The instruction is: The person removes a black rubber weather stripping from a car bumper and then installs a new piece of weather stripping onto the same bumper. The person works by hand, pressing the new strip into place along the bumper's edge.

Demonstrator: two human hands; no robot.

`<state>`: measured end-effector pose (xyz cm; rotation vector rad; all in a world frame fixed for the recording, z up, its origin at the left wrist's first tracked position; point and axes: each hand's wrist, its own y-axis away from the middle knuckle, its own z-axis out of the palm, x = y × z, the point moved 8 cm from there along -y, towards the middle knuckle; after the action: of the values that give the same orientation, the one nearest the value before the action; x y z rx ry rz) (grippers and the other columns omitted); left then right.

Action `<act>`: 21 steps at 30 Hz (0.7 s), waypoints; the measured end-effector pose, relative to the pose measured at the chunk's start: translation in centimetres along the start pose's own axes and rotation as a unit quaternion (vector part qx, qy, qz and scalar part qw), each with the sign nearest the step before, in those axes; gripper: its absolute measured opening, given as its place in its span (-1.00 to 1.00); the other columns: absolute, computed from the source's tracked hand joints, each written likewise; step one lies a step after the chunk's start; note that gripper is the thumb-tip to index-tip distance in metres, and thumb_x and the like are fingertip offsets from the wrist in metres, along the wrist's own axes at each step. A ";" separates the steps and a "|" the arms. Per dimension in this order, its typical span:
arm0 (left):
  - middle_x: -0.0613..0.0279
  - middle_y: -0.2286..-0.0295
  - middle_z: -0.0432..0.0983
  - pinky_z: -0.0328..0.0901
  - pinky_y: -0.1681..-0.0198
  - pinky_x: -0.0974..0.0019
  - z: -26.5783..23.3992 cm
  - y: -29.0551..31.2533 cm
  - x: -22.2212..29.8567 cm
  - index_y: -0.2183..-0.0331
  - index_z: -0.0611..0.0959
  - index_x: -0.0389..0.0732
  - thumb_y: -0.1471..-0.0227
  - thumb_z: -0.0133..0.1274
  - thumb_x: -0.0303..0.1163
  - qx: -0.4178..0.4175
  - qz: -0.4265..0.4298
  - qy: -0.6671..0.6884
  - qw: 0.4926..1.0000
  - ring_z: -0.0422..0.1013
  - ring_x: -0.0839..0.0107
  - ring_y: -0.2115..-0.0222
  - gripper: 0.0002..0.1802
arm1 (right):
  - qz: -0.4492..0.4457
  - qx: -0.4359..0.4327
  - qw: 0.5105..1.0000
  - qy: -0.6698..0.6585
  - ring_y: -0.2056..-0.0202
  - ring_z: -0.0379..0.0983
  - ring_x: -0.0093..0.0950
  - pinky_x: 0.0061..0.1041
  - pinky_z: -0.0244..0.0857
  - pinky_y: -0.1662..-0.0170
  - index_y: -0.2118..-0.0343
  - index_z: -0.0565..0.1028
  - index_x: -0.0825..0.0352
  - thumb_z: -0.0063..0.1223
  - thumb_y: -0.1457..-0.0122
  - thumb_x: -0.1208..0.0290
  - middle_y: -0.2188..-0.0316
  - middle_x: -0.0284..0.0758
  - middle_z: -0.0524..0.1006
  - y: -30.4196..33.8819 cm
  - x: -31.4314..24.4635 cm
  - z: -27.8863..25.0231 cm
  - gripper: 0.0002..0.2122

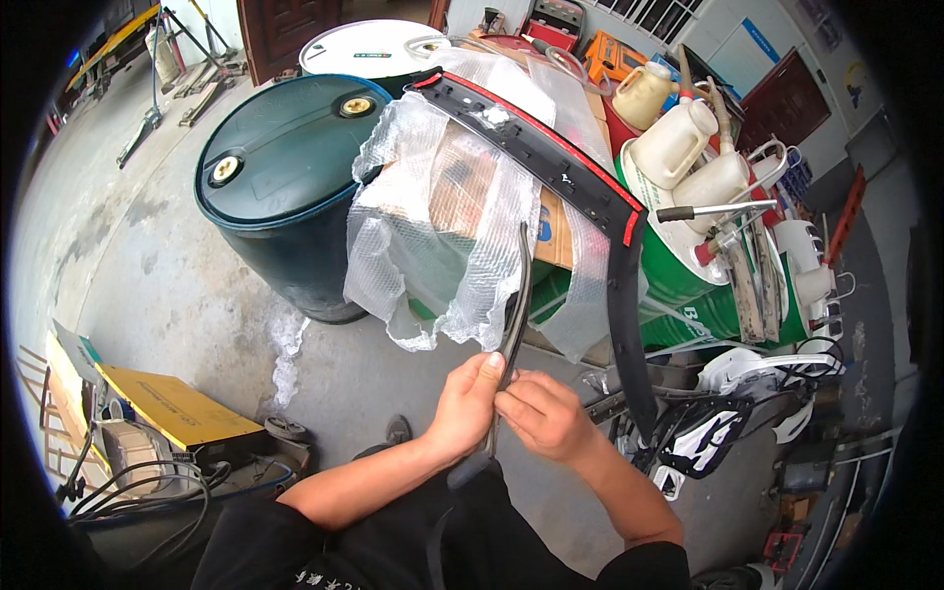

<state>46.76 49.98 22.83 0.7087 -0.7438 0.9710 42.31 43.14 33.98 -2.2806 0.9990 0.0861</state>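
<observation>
A long, narrow dark trim strip (527, 267) runs upright in front of my body, and its lower end hangs near my shirt. My left hand (466, 407) is wrapped round it, thumb on top. Close beside it, my right hand (541, 413) is closed with fingertips pinched against the same strip. Beyond my hands, a wide curved black trim panel (565, 165) with red tape along its edges rests on clear bubble wrap (442, 236) over a cardboard box (555, 228). The panel's near end bends down to the right of my hands.
A dark blue-green drum (295, 157) stands left of the bubble wrap, a white-topped drum (369, 47) behind it. Cream jugs (673, 144) and a hand pump (723, 208) top the green drums (688, 320) at right. Car parts (713, 433) lie low right; a cluttered cart (177, 403) stands left.
</observation>
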 end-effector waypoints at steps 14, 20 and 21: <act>0.38 0.47 0.44 0.27 0.40 0.48 -1.4 -0.6 0.5 0.30 0.55 -0.30 -0.37 -0.19 -0.22 0.012 0.037 -0.040 0.998 0.29 0.67 0.44 -0.64 | 0.064 0.058 0.996 -0.015 0.31 0.51 -0.15 -0.26 0.47 0.20 0.27 0.50 0.46 0.24 0.05 0.66 0.36 -0.17 0.51 -0.4 0.5 0.8 -0.76; 0.34 0.46 0.47 0.29 0.37 0.48 -0.5 0.3 1.2 0.32 0.56 -0.32 -0.37 -0.18 -0.23 0.031 0.015 -0.015 0.999 0.32 0.64 0.43 -0.63 | 0.070 0.055 0.996 -0.022 0.31 0.52 -0.16 -0.29 0.48 0.21 0.28 0.51 0.44 0.25 0.08 0.67 0.38 -0.19 0.51 0.3 0.3 0.8 -0.75; 0.34 0.46 0.47 0.29 0.37 0.48 -0.5 0.4 1.0 0.31 0.57 -0.33 -0.37 -0.17 -0.23 0.025 0.010 -0.018 0.999 0.32 0.63 0.43 -0.63 | 0.070 0.050 0.996 -0.021 0.31 0.51 -0.17 -0.30 0.48 0.22 0.28 0.51 0.43 0.25 0.09 0.67 0.38 -0.19 0.51 0.3 0.1 0.7 -0.74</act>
<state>46.90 50.94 23.42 0.7657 -0.7613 1.0005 42.32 43.34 33.25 -2.1095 1.1149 0.1383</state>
